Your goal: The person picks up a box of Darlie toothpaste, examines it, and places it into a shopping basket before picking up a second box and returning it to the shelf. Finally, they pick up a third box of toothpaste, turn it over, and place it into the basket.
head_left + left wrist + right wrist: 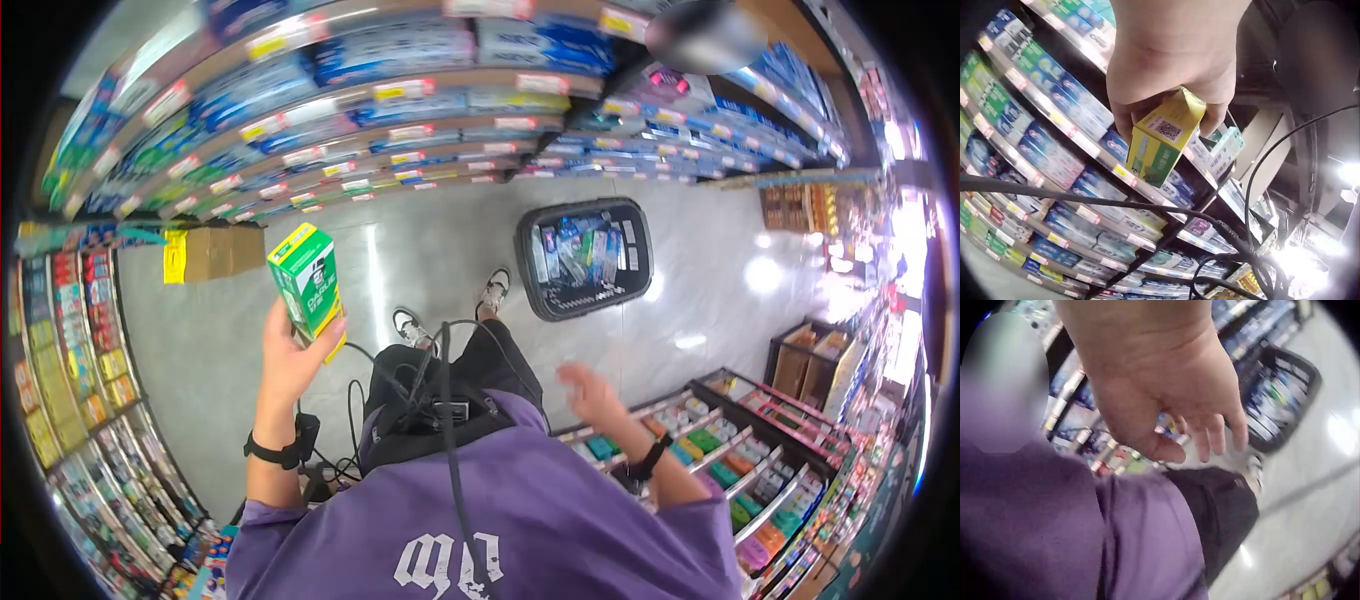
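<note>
A green, white and yellow toothpaste box stands upright in my left hand, thumb on one side and fingers on the other. In the left wrist view the box's yellow end shows a square printed code, with the left hand gripping it from above. My right hand hangs in the air at my right side, blurred in the head view. Its fingers are loosely bent and hold nothing, as the right wrist view shows the right hand over my dark shorts.
A dark basket with several packs inside stands on the grey floor ahead to the right. Shelves of boxed goods run across the front. A cardboard box sits at the left, and a rack stands behind my right arm. Cables hang before me.
</note>
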Demonstrator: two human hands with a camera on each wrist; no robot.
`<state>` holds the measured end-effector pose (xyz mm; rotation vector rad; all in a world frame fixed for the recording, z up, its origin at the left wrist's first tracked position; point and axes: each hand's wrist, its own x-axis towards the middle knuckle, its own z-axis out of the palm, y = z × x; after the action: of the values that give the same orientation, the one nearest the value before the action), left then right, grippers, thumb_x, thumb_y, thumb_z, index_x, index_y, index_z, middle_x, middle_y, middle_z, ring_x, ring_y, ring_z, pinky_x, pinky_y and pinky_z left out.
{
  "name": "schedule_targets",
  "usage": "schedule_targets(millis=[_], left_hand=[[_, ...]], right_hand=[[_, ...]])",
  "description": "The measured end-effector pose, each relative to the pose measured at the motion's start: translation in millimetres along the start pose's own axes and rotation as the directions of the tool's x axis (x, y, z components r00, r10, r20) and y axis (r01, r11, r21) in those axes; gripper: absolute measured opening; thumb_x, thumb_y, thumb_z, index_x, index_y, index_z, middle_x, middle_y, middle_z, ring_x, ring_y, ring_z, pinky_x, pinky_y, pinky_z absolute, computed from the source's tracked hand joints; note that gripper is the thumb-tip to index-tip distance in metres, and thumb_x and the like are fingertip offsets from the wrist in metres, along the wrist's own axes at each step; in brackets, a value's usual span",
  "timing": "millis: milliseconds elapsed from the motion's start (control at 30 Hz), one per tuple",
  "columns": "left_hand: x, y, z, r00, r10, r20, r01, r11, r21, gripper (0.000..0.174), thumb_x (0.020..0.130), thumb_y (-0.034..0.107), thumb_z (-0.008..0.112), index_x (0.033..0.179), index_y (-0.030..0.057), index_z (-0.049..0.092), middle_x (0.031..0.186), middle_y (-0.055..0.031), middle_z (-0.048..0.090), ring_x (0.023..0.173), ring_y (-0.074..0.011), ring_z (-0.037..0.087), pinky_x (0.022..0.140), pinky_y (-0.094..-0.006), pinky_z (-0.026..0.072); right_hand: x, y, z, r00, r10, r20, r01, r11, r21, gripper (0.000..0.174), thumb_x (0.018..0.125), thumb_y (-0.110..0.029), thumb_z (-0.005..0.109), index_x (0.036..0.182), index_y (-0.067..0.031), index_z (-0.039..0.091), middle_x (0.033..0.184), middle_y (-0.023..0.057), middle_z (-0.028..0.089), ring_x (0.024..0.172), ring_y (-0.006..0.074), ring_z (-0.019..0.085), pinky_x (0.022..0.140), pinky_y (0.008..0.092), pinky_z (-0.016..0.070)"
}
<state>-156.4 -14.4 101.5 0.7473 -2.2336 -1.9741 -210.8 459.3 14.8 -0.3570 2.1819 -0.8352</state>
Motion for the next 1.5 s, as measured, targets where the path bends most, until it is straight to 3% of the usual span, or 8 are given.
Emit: schedule_targets(millis=[100, 133, 300, 500, 633, 867, 1067, 1500], left_hand=[[-35.0, -20.1, -52.4, 0.997, -0.031, -0.075, 0.026, 0.998, -0.057, 0.042, 0.086, 0.005, 0.076, 0.124, 0.0007, 0.058, 0.102, -0.0075, 0.071, 0.096, -0.0172, 0.070, 0.089, -0.0338, 0.0551], [-45.5, -25.4, -65.7, 0.995, -0.047, -0.086, 0.040, 0.996, -0.077, 0.042, 0.086, 0.005, 0.076, 0.124, 0.0005, 0.058, 0.102, -0.0078, 0.071, 0.096, -0.0173, 0.070, 0.088, -0.0338, 0.0553], [-81.1, -43.7, -110.5, 0.988, -0.025, -0.151, 0.002, 0.989, -0.147, 0.041, 0.086, 0.005, 0.076, 0.123, 0.0003, 0.059, 0.102, -0.0082, 0.071, 0.094, -0.0172, 0.070, 0.086, -0.0335, 0.0551], [-103.2, -65.6, -138.1, 0.981, -0.027, -0.194, -0.010, 0.982, -0.191, 0.040, 0.085, 0.008, 0.079, 0.120, 0.0001, 0.061, 0.104, -0.0063, 0.070, 0.095, -0.0142, 0.066, 0.086, -0.0313, 0.0531], [-113.9, -74.9, -151.7, 0.975, -0.024, -0.222, -0.023, 0.978, -0.208, 0.039, 0.084, 0.009, 0.079, 0.119, 0.0002, 0.062, 0.103, -0.0055, 0.069, 0.093, -0.0131, 0.065, 0.085, -0.0306, 0.0527], [-148.0, -75.0, -175.7, 0.948, -0.034, -0.317, -0.054, 0.963, -0.265, 0.038, 0.087, 0.010, 0.077, 0.119, 0.0009, 0.060, 0.101, -0.0063, 0.069, 0.092, -0.0145, 0.067, 0.083, -0.0323, 0.0543], [-169.5, -84.6, -191.0, 0.906, -0.039, -0.422, -0.086, 0.958, -0.273, 0.036, 0.089, 0.012, 0.076, 0.118, 0.0004, 0.059, 0.101, -0.0082, 0.069, 0.093, -0.0171, 0.069, 0.084, -0.0337, 0.0550], [-147.9, -74.2, -213.0, 0.876, -0.072, -0.477, -0.069, 0.960, -0.272, 0.038, 0.089, 0.010, 0.075, 0.121, -0.0009, 0.058, 0.104, -0.0095, 0.069, 0.095, -0.0194, 0.070, 0.087, -0.0350, 0.0556]], right_hand=[[-91.7, 81.8, 83.8, 0.894, 0.230, 0.385, -0.343, 0.904, 0.257, 0.085, 0.087, -0.019, 0.074, 0.155, -0.0073, 0.024, 0.130, 0.0178, 0.065, 0.112, 0.0304, 0.068, 0.095, 0.0407, 0.0531], [-118.5, 94.3, 106.2, 0.923, 0.171, 0.346, -0.245, 0.952, 0.185, 0.063, 0.090, -0.026, 0.075, 0.142, -0.0033, 0.050, 0.113, 0.0146, 0.072, 0.099, 0.0244, 0.070, 0.089, 0.0374, 0.0539], [-150.4, 41.7, 111.2, 0.758, 0.403, 0.513, -0.409, 0.906, -0.108, 0.047, 0.089, -0.025, 0.075, 0.127, -0.0018, 0.060, 0.101, 0.0129, 0.073, 0.093, 0.0222, 0.070, 0.085, 0.0361, 0.0539], [-108.5, -58.5, 59.3, 0.598, 0.629, 0.496, -0.393, 0.770, -0.503, 0.031, 0.089, -0.023, 0.074, 0.110, 0.0000, 0.071, 0.087, 0.0108, 0.074, 0.086, 0.0197, 0.070, 0.081, 0.0346, 0.0540], [-71.0, -112.1, 32.6, 0.655, 0.428, 0.623, -0.270, 0.903, -0.335, 0.014, 0.085, -0.008, 0.065, 0.079, -0.0012, 0.075, 0.067, 0.0012, 0.070, 0.069, 0.0132, 0.062, 0.074, 0.0329, 0.0512], [-17.9, -172.2, 6.9, 0.717, 0.293, 0.633, -0.148, 0.951, -0.272, 0.017, 0.086, -0.013, 0.075, 0.075, -0.0007, 0.075, 0.070, 0.0096, 0.071, 0.070, 0.0165, 0.065, 0.071, 0.0331, 0.0518], [10.6, -214.9, 1.3, 0.822, 0.224, 0.523, -0.005, 0.922, -0.387, 0.029, 0.085, -0.028, 0.082, 0.073, -0.0016, 0.075, 0.065, 0.0084, 0.069, 0.062, 0.0163, 0.061, 0.062, 0.0325, 0.0476], [73.6, -278.2, -30.8, 0.903, 0.108, 0.415, 0.088, 0.901, -0.425, 0.028, 0.082, -0.024, 0.084, 0.072, 0.0002, 0.074, 0.057, 0.0061, 0.061, 0.054, 0.0139, 0.052, 0.054, 0.0336, 0.0411]])
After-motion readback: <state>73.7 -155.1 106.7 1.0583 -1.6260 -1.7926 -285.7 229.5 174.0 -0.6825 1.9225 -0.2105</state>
